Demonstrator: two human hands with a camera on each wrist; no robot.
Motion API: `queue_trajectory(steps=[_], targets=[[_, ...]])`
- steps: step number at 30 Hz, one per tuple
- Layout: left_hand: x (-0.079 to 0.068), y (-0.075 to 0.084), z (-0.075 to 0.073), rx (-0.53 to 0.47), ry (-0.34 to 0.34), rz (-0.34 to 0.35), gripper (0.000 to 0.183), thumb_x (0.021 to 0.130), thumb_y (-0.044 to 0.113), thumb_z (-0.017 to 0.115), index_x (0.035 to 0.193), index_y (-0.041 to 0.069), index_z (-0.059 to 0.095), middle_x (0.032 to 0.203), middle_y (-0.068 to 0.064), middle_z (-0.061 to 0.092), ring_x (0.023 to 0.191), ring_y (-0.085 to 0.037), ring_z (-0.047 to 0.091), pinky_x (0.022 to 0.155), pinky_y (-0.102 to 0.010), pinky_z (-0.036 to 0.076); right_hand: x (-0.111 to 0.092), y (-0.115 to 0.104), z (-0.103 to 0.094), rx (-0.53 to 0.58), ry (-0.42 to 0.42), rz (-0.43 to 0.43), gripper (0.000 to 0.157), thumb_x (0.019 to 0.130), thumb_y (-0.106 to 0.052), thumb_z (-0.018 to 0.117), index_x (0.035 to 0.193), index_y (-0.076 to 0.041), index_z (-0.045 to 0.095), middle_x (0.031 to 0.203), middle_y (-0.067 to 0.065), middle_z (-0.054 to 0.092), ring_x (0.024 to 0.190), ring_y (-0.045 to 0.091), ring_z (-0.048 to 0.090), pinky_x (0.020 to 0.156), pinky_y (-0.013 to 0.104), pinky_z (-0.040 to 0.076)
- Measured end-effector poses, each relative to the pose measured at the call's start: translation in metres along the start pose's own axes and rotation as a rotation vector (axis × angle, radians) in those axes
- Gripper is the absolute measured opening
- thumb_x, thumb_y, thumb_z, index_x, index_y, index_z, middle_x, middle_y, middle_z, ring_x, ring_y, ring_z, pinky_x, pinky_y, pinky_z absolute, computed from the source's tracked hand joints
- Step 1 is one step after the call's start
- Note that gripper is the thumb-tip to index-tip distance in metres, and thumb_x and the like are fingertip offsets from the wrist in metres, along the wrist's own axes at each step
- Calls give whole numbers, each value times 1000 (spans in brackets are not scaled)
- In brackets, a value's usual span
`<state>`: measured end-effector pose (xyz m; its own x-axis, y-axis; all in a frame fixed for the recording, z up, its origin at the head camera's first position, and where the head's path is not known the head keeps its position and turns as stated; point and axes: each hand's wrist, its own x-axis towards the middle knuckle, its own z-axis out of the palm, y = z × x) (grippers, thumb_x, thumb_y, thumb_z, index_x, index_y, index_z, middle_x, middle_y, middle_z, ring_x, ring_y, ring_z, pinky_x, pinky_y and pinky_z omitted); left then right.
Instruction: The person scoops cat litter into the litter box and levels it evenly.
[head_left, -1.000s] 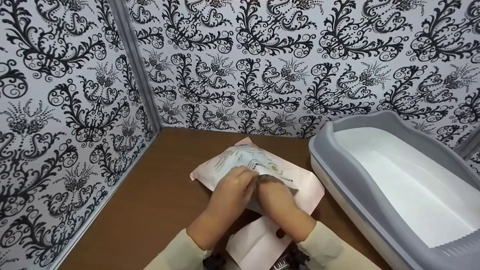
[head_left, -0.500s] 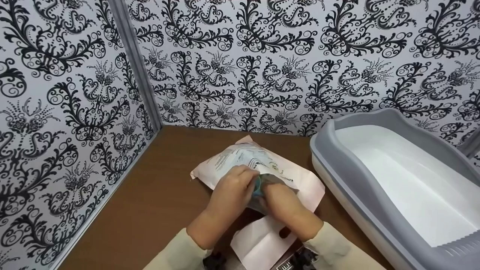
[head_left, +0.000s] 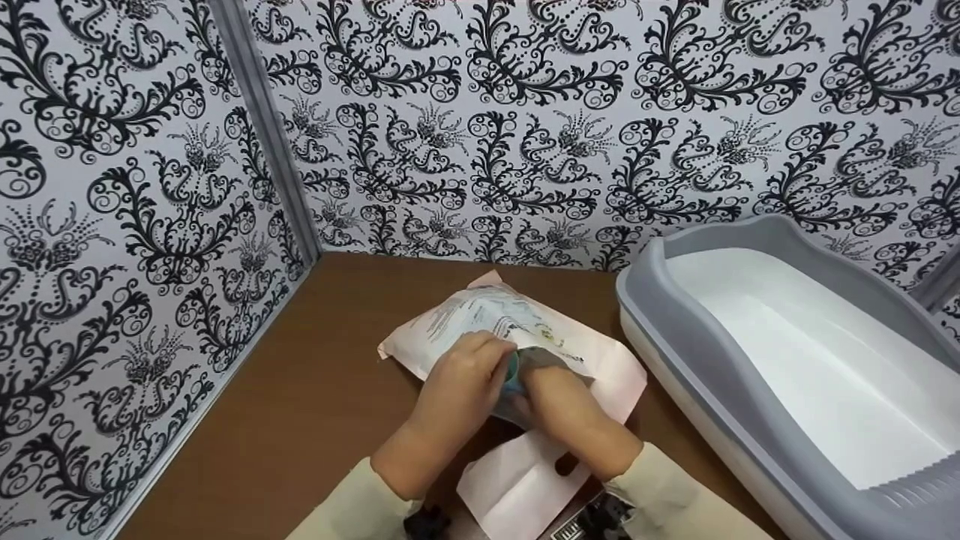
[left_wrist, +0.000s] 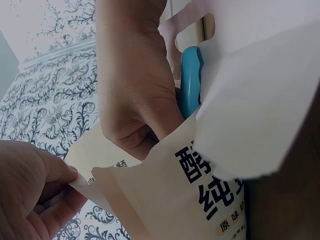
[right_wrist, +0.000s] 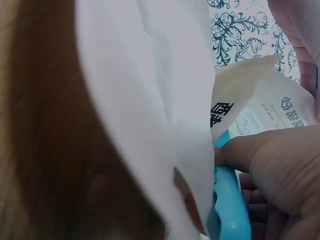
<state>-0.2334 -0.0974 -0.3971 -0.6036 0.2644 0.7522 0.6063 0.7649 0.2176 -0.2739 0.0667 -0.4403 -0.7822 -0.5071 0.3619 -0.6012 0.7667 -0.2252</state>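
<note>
So the pale bag is in the middle, mouth gaping between the two hands. There's a turquoise handle at the opening (no idea what it belongs to, the rest is hidden). Left hand is pinching the bag's edge, right hand grips the handle just beside it. What's new — a second ago the head view hid the turquoise, and now the right hand has edged off a bit so it shows. My read: slightly more working room at the mouth. Slotted flap below, can't tell if it's still attached — then brown tabletop, grey-rimmed tray to the right.
</note>
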Motion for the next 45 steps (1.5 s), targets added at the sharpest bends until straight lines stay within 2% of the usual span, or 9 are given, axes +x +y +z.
queue_trajectory(steps=[12, 21, 25, 29, 34, 38, 45], targets=[[-1, -1, 1, 10, -4, 4, 6, 96, 7, 73, 100, 6, 77, 93, -4, 71, 90, -16, 69, 79, -28, 60, 0, 1, -2, 32, -1, 57, 21, 87, -22, 80, 82, -8, 65, 77, 13, 70, 73, 35, 69, 64, 52, 56], [-1, 0, 0, 12, -34, -20, 9, 94, 6, 75, 103, 7, 77, 98, -4, 72, 93, -17, 69, 79, -27, 61, -2, 4, -5, 55, -2, 58, 20, 85, -20, 80, 97, -7, 71, 86, 13, 74, 78, 33, 71, 64, 49, 57], [-2, -1, 0, 19, -31, -16, 11, 93, 3, 75, 103, 6, 77, 97, -5, 72, 93, -17, 70, 80, -27, 61, -3, 6, -6, 81, 5, 28, 14, 84, -17, 80, 85, -10, 67, 74, 4, 68, 66, 20, 62, 56, 38, 50], [-3, -1, 1, 20, -32, -19, 12, 93, 2, 75, 104, 6, 77, 97, -5, 71, 91, -16, 70, 79, -26, 61, -5, 6, -8, 103, 1, 32, 20, 84, -16, 79, 75, -15, 61, 65, -4, 59, 60, 11, 49, 53, 30, 42], [-3, 0, 1, 22, -27, -19, 12, 92, 2, 75, 104, 6, 76, 98, -6, 71, 93, -18, 71, 80, -28, 62, -7, 2, -16, 112, 4, 51, 24, 85, -16, 78, 71, -14, 59, 61, -5, 54, 58, 12, 47, 52, 31, 40], [-2, 0, 1, 28, -16, -8, 14, 91, 1, 77, 104, 6, 77, 99, -6, 72, 94, -19, 71, 82, -28, 62, -10, 0, -26, 106, 13, 51, 25, 86, -16, 79, 72, -14, 59, 63, -3, 56, 59, 13, 50, 53, 32, 41], [-1, 0, -1, 29, -31, -14, 13, 92, 3, 76, 105, 5, 76, 98, -6, 72, 92, -19, 70, 83, -29, 62, -22, -1, -44, 7, 49, 21, 31, 87, -23, 79, 71, -17, 53, 61, -7, 49, 57, 12, 47, 53, 31, 39]])
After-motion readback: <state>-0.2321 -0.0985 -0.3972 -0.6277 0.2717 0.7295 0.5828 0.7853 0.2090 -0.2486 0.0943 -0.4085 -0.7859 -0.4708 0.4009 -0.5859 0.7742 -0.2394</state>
